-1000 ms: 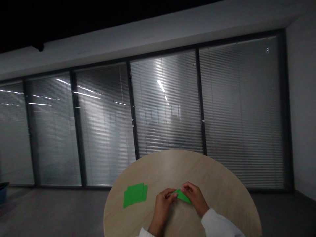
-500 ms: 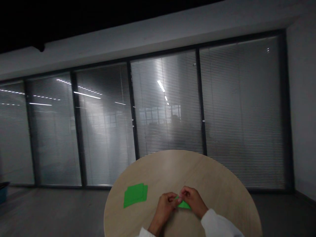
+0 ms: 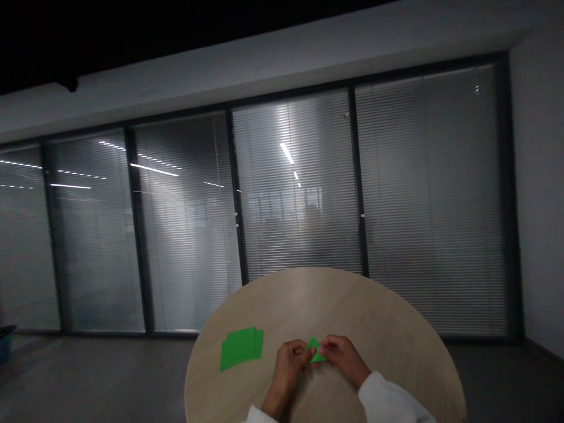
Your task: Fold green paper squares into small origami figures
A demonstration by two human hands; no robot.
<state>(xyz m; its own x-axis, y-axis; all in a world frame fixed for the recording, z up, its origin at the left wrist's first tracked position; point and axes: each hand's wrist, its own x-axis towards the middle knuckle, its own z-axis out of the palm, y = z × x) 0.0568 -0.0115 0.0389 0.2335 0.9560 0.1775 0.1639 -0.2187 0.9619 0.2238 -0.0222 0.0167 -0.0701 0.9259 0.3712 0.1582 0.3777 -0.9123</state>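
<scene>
Between my two hands is a small piece of folded green paper point(image 3: 314, 342), its pointed tip showing above the fingers. My left hand point(image 3: 291, 364) pinches it on the left side, thumb lying across the front. From the right, my right hand point(image 3: 343, 357) grips the other side with thumb and fingertips. Parts of the paper are hidden behind the fingers. To the left on the table lie green paper sheets point(image 3: 241, 346), overlapping and slightly askew.
A round light-wood table point(image 3: 308, 294) is under my hands. Beyond it stands a glass partition with blinds point(image 3: 304, 235) in dark frames. A blue bin point(image 3: 5, 343) sits on the floor at the far left.
The paper between my hands has turned, so its point now faces up and away. My left hand has shifted slightly left, and the fingertips are further apart.
</scene>
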